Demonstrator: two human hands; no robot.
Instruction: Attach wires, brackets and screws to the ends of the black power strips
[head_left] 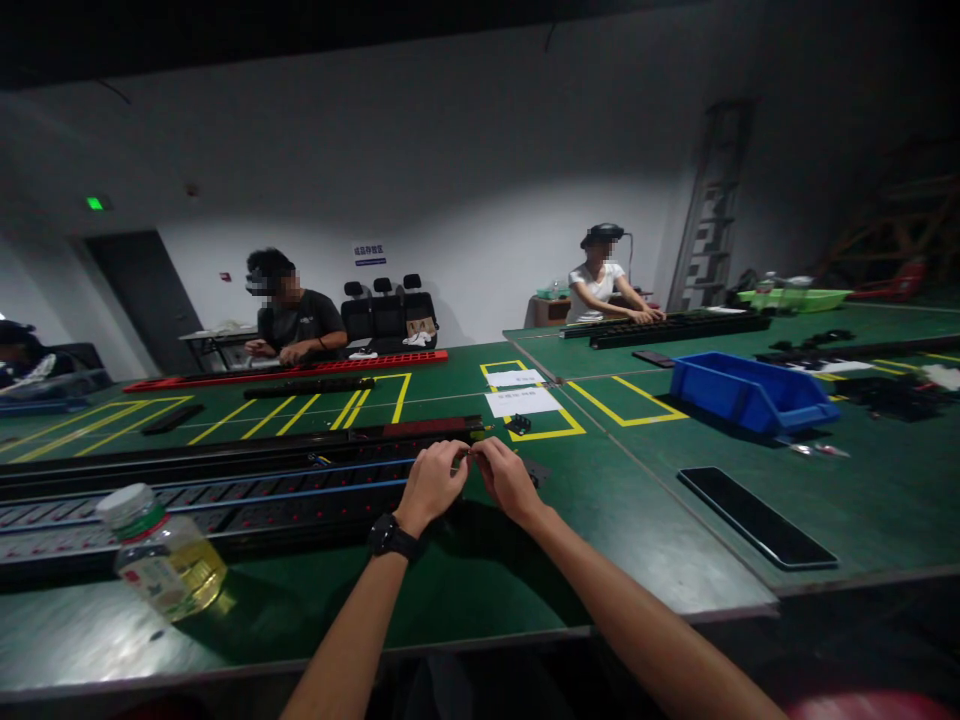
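Observation:
My left hand, below which a black watch circles the wrist, is closed in a pinch. Fingertip to fingertip with it, my right hand is pinched as well. Whatever lies between the fingers is too small and dark to make out. Both hands are over the right end of a long black rail assembly, which has blue strips along it and rows of small red marks. Small dark parts lie just beyond my right hand, partly hidden by it.
A drink bottle stands at the front left. To the right are a smartphone-like black slab and a blue bin. Paper sheets lie ahead. Two co-workers work across the green table.

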